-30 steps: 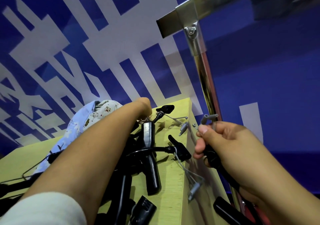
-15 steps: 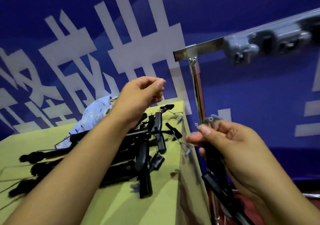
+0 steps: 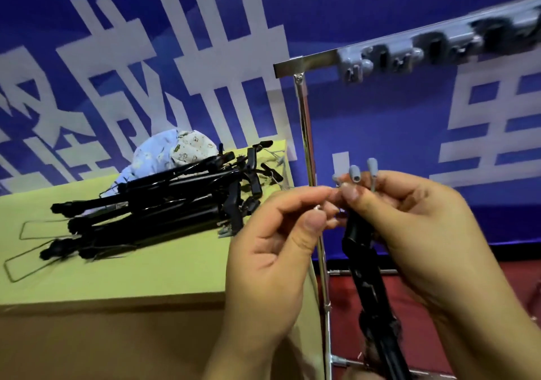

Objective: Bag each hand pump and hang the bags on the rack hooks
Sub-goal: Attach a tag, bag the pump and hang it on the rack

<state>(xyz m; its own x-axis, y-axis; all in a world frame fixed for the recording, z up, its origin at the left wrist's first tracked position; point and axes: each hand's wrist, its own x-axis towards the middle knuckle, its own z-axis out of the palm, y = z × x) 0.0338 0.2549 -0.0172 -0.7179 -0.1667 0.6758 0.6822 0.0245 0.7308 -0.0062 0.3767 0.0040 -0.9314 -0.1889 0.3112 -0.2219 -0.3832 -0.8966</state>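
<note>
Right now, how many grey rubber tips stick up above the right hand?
3: one grey tip rightmost and highest, one in the middle, one leftmost, partly hidden by the fingers. More may be hidden inside the right hand.

Rear wall (image 3: 380, 13): blue banner, large white block characters — spans full width. Floor (image 3: 483, 277): dark red, visible lower right. Table (image 3: 131, 277): yellow-green top, tan front face — occupies lower left. Printed light-blue cloth bundle (image 3: 164, 152) at table rear edge. Lighting even.
</note>
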